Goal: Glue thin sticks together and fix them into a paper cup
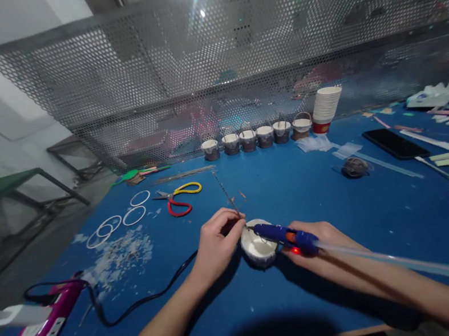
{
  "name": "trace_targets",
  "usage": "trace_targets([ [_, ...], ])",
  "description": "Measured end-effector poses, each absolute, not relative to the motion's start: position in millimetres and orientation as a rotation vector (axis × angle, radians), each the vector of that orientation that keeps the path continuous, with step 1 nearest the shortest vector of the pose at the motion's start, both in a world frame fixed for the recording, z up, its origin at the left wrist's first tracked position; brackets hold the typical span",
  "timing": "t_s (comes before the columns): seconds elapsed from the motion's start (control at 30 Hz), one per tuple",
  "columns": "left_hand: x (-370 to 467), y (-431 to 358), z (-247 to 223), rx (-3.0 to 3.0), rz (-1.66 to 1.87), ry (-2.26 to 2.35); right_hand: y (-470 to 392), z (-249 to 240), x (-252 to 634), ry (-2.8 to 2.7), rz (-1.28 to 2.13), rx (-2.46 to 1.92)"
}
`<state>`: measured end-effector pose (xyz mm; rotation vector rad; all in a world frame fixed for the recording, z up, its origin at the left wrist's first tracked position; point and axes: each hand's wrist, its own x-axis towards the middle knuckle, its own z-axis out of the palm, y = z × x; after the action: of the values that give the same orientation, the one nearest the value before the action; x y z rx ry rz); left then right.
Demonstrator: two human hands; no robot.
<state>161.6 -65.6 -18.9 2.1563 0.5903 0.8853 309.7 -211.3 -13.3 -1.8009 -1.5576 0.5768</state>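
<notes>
My right hand (322,240) is closed around a blue hot glue gun (277,233) with a red light glowing on it. A long clear glue stick (397,260) runs out of its back end over my right forearm. The gun's nozzle points at the inner rim of a small white paper cup (260,248) standing on the table. My left hand (222,238) pinches a thin, dark twisted strip (225,191), its lower end at the cup's rim close to the nozzle. The strip's upper end slants away from me.
Several finished-looking grey cups (248,140) line the perforated metal screen (190,70), beside stacked paper cups (326,106). Scissors (177,196), white rings (134,215), a yarn ball (355,167) and a phone (395,143) lie around. A black cord crosses from the purple power strip (53,314).
</notes>
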Motion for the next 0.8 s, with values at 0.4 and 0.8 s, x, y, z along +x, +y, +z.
trace_targets([
  [0.4,159.1,-64.2,-23.4,2.240,0.919,0.587,-207.7,-13.7,295.5,-1.359,0.625,-1.763],
  [0.8,159.0,-65.6,-25.0,2.267,0.937,0.578,-207.5,-10.4,289.7,-1.292,0.648,-1.773],
])
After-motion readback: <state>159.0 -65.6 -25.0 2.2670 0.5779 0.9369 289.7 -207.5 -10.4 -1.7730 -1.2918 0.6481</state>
